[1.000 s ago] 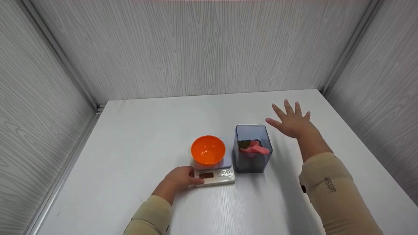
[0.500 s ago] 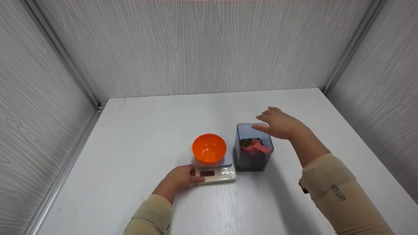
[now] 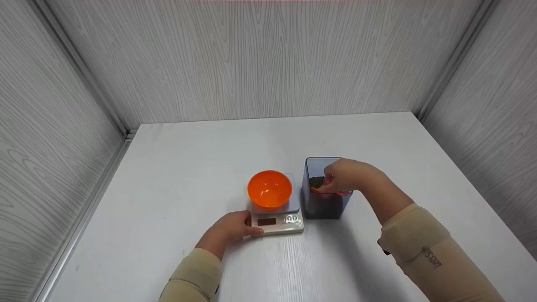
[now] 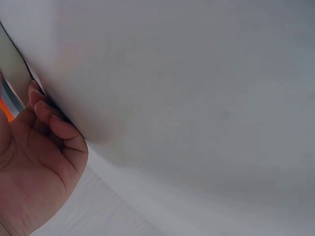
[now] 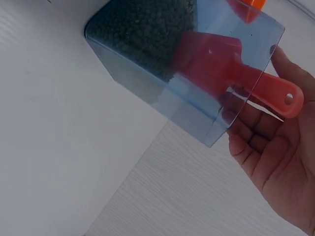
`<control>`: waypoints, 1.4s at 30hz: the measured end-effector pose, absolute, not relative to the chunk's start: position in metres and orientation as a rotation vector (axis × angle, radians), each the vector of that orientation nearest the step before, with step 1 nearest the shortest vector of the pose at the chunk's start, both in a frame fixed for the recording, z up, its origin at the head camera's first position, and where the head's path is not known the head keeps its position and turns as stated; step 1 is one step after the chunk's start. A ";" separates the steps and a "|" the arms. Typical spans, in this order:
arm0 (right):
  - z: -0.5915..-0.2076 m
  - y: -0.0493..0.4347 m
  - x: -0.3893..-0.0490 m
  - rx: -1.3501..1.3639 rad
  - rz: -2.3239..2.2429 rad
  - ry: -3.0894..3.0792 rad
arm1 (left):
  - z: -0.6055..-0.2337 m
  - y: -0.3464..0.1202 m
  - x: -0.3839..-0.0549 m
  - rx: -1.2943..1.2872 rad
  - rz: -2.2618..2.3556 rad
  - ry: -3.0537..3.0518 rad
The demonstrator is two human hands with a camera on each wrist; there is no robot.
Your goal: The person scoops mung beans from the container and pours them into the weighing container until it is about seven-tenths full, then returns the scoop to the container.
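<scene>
My left hand [image 3: 233,226] holds the left edge of a white kitchen scale [image 3: 289,224], thumb in front and fingers at the side. An orange bowl [image 3: 269,189] sits on its platform. To the right, a clear bluish box [image 3: 321,205] contains small dark green grains [image 5: 147,37]. A pink scoop [image 5: 209,61] lies in it, handle over the rim. My right hand [image 3: 348,174] is at the box's mouth. In the right wrist view its thumb and fingers lie on opposite sides of the scoop's handle, with a gap showing between handle and fingers.
Everything stands on a white table [image 3: 188,167] with grey wood-grain panels [image 3: 268,58] behind and at both sides. The box is close beside the scale's right edge.
My right hand has come left and down from beyond the box to the scoop's handle, its spread fingers drawing together. My left hand stays at the scale.
</scene>
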State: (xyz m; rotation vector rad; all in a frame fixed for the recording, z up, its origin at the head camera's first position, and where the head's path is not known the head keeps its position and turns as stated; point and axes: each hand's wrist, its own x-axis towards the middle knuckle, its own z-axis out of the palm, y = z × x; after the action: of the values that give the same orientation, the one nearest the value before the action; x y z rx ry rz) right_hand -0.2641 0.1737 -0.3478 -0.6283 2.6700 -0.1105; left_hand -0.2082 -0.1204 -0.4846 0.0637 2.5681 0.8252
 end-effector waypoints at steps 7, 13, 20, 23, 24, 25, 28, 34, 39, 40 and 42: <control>-0.354 0.171 -0.264 -0.639 0.011 2.709 | -0.485 -0.118 -0.208 0.061 0.826 2.574; -0.344 0.170 -0.266 -0.552 0.094 2.773 | -0.484 -0.119 -0.208 0.065 0.822 2.582; -0.324 0.171 -0.265 -0.546 0.215 2.782 | -0.483 -0.120 -0.208 0.102 0.790 2.606; -0.317 0.168 -0.263 -0.559 0.265 2.771 | -0.483 -0.120 -0.207 0.099 0.787 2.606; -0.316 0.167 -0.262 -0.561 0.288 2.764 | -0.483 -0.120 -0.207 0.102 0.783 2.607; -0.315 0.165 -0.261 -0.554 0.305 2.760 | -0.483 -0.120 -0.207 0.101 0.786 2.605; -0.315 0.161 -0.259 -0.519 0.339 2.762 | -0.483 -0.120 -0.207 0.102 0.792 2.599; -0.323 0.153 -0.258 -0.546 0.438 2.762 | -0.484 -0.120 -0.207 0.086 0.789 2.595; -0.333 0.158 -0.264 -0.586 0.378 2.737 | -0.484 -0.119 -0.206 0.077 0.795 2.592; -0.335 0.160 -0.266 -0.603 0.358 2.732 | -0.484 -0.119 -0.206 0.080 0.799 2.591; -0.339 0.165 -0.268 -0.630 0.309 2.728 | -0.484 -0.120 -0.206 0.088 0.810 2.591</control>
State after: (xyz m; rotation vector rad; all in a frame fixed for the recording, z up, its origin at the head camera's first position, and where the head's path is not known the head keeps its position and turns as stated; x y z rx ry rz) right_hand -0.2681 0.1648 -0.3387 -0.6300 2.7282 0.3094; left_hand -0.2057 -0.1196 -0.4836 0.0876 2.5910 0.8101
